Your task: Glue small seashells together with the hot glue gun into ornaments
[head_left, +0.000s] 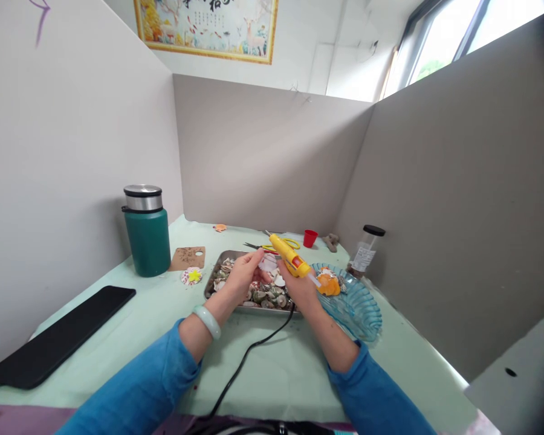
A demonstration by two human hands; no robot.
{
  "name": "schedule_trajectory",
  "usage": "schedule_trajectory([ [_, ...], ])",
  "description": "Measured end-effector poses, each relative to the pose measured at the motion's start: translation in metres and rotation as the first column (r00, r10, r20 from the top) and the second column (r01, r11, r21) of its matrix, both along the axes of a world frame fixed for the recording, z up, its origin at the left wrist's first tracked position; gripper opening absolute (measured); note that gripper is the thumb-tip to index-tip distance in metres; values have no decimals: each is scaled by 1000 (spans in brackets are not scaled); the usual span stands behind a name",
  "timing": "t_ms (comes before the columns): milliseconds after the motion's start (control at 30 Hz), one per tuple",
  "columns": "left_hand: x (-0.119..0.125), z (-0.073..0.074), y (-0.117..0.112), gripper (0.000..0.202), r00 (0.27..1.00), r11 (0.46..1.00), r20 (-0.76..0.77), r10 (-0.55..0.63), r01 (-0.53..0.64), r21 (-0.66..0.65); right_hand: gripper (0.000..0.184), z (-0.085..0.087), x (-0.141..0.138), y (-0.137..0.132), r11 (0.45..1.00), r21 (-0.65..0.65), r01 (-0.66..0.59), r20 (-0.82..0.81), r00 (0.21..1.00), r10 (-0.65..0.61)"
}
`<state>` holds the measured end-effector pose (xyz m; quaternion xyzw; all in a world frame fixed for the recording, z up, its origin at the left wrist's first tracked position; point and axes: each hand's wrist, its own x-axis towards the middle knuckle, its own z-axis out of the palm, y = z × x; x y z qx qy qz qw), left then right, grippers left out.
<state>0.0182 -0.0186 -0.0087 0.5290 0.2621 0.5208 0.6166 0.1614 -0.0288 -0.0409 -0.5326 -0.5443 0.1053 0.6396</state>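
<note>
My right hand (300,289) is wrapped round a yellow glue gun (291,258), its nozzle pointing down to the right at an orange shell (329,284) lying in a blue glass dish (360,311). The gun's black cord (249,356) runs back toward me. My left hand (241,279) hovers over a metal tray (217,273) full of several shells, its fingers pinched on a small pale shell (268,264) beside the gun. A pale bangle sits on my left wrist.
A green flask (147,232) stands at the left, with a brown card (188,258) and a small shell flower (192,276) beside it. A black flat pad (57,338) lies near left. Yellow scissors (281,244), a red cap (310,238) and a clear jar (366,251) sit behind the tray. Grey partitions enclose the table.
</note>
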Motion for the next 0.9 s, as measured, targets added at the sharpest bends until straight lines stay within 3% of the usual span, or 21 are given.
schedule_trajectory([
  [500,-1,2,1,39,996,984,62,-58,67,-167,44,18,2,-14,990,-107,-88,-3,996,88],
  [667,-5,0,9,36,989,992,124,81,-68,-104,41,18,1,-13,990,-97,-102,-8,995,102],
  [900,-13,0,21,41,948,967,201,246,-228,-111,37,10,2,-8,988,-99,-116,126,984,128],
])
